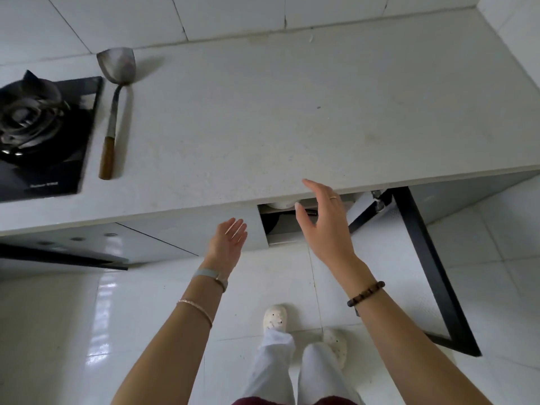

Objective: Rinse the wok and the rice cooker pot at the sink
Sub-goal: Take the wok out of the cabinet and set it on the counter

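Nearest, two pale shoes [274,318] are seen on the glossy white tiled floor [87,331], with light trouser legs above them. Both forearms are stretched forward from the near edge. A thin bracelet [195,308] and a pale watch strap [210,274] are worn on the left wrist, and a dark bead bracelet [366,293] on the right.

The left hand [226,244] is held out low, palm turned to the right, with its fingers straight and close together; nothing is gripped. The right hand [324,226] is held higher and farther, its fingers relaxed and spread, with the thumb apart from them and a ring [333,197] on one finger; nothing is held in it either.

Just beyond the right hand, an open cupboard [292,238] is seen under the counter [263,127], its dark-framed door [423,258] swung out to the right. Inside, a pale rounded thing [280,204] lies above a dark curved shape [273,225], both left of the right thumb. It cannot be told whether these are the rice cooker pot and the wok.

Farther off on the left, a metal spatula [112,121] with a wooden handle is laid on the counter just beside a black gas burner [29,112]. The white tiled wall [233,16] is seen farthest back.
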Motion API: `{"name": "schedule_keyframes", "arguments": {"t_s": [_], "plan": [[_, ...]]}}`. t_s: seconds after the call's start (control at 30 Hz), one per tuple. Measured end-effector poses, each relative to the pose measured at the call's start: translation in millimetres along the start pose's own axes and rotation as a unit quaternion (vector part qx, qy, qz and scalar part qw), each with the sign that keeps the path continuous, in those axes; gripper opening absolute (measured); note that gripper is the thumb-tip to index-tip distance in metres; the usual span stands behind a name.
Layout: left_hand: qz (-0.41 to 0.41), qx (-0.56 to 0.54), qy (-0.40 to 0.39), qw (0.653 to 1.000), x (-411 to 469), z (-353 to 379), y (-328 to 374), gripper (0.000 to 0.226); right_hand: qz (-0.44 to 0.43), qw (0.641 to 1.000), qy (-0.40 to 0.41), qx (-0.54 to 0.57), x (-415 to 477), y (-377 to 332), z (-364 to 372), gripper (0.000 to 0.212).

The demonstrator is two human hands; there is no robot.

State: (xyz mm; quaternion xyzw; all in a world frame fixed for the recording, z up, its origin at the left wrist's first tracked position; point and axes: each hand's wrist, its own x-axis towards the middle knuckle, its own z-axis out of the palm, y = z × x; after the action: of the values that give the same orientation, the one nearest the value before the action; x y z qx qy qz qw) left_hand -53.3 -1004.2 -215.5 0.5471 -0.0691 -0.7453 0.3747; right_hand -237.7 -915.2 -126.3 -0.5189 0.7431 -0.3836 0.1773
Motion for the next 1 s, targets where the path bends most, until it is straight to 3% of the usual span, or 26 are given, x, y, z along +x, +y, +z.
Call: {"name": "schedule_keyframes", "arguments": {"t_s": [0.33, 0.6, 1.0], "plan": [[-0.016, -0.214, 0.018, 0.977, 26, 25, -1, 0.045, -0.013, 0.999, -0.035, -0.015, 26, 9, 5, 0.045], [0.007, -0.240, 0.045, 0.970, 30, 47, -15, 0.037, -0.035, 0.998, -0.057, -0.018, 35, 21, -16, 0.044], [-0.001, -0.274, 0.080, 0.958, 9, 36, -26, 0.054, -0.079, 0.989, -0.124, -0.021, 25, 25, -35, 0.044]]}}
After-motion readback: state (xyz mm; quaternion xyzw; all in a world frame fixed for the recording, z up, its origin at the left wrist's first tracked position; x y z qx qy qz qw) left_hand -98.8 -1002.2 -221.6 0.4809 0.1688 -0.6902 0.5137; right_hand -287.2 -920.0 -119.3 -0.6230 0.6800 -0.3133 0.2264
